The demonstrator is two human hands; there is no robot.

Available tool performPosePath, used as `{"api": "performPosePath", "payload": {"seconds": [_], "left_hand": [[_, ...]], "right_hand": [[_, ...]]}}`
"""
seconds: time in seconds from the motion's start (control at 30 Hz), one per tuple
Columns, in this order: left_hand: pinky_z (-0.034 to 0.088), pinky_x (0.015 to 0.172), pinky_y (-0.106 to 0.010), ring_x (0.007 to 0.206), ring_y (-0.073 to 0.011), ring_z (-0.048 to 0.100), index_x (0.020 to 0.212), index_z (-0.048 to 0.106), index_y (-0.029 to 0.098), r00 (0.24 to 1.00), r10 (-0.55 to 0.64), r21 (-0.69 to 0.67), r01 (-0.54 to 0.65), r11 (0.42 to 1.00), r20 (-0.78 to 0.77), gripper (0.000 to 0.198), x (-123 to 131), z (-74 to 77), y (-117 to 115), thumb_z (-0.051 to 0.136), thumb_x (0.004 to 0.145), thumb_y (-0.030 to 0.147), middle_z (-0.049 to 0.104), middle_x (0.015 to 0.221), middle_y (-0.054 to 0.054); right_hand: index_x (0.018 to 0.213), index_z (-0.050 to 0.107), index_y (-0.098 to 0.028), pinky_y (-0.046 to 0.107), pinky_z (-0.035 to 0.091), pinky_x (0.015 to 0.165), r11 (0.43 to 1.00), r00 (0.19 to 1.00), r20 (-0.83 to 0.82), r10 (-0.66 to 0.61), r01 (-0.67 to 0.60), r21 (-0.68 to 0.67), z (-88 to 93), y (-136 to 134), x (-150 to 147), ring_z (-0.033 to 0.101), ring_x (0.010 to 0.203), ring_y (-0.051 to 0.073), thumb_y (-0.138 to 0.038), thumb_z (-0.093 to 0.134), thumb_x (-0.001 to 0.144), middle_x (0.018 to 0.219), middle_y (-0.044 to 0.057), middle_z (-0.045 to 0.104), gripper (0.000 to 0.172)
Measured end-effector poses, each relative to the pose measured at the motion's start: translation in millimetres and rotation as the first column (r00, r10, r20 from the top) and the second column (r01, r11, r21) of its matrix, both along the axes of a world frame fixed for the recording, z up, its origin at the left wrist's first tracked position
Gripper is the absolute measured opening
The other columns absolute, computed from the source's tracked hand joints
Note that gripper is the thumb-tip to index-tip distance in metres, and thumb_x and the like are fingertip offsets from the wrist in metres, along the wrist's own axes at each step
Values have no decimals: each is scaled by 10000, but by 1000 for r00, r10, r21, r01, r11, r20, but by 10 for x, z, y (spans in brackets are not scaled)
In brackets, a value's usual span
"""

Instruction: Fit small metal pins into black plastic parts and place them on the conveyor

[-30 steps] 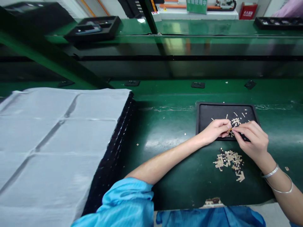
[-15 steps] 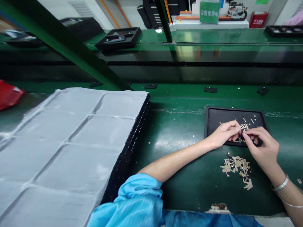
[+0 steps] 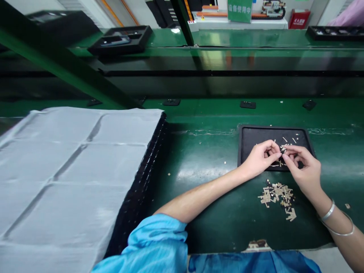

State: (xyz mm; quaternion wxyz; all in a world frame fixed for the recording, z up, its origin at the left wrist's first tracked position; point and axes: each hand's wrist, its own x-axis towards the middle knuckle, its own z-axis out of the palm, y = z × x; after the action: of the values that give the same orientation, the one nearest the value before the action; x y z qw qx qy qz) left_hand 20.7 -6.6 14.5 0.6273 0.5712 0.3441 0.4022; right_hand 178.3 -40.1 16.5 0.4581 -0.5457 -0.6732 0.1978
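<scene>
Over the front of a shallow black tray, my left hand and my right hand meet fingertip to fingertip. Both are closed in a pinch. Something small and dark seems to sit between the fingertips, too small to name. Thin beige strips lie scattered in the tray behind my fingers, and some are partly hidden by them. In front of the tray, a loose pile of small beige and dark pieces rests on the green work surface.
A tall stack of black trays under a whitish sheet fills the left side. Small black plates lie along the back of the surface. A green slanted post crosses the upper left. Black boxes stand on the far ledge.
The whole view has shifted, so the things appear further left. My hands stay together over the tray, with the left fingers more curled and the fingertips now touching.
</scene>
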Motion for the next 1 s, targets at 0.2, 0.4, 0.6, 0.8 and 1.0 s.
{"api": "performPosePath", "payload": {"seconds": [0.2,0.4,0.6,0.8,1.0], "left_hand": [[358,592,-210,646,-78,496,802,500,143,1000,-22,-13,22,1000,9,159,-7,3,-2,601,800,266,525,693,18],[362,599,-215,646,-82,492,799,486,150,998,-49,6,49,999,-33,119,-14,32,-13,564,822,237,517,689,22],[367,607,-221,659,-92,494,793,482,154,997,-59,40,61,997,-43,110,-23,31,-15,543,828,238,513,690,19],[366,605,-225,647,-93,492,778,482,152,997,-67,41,69,997,-49,151,-35,12,-28,547,828,279,509,688,15],[388,645,-230,688,-102,503,940,474,164,997,51,-17,-50,999,62,223,-20,57,15,574,818,322,555,754,-1]], "right_hand": [[863,655,-190,251,375,498,998,992,125,10,-17,53,37,11,16,422,518,87,-192,632,811,694,-9,590,56],[762,628,-189,239,363,484,996,990,119,72,-78,40,67,31,39,438,525,82,-172,626,811,719,1,619,52],[798,658,-188,229,367,448,998,994,104,43,-38,-49,71,55,47,407,460,71,-217,647,779,658,-14,601,36],[702,656,-190,210,368,423,979,996,-42,73,-79,-186,103,80,44,465,475,83,-258,649,752,619,-1,613,85],[716,649,-186,216,432,479,970,994,-113,-5,-22,-241,67,104,65,535,534,106,-316,650,751,673,20,642,135]]}}
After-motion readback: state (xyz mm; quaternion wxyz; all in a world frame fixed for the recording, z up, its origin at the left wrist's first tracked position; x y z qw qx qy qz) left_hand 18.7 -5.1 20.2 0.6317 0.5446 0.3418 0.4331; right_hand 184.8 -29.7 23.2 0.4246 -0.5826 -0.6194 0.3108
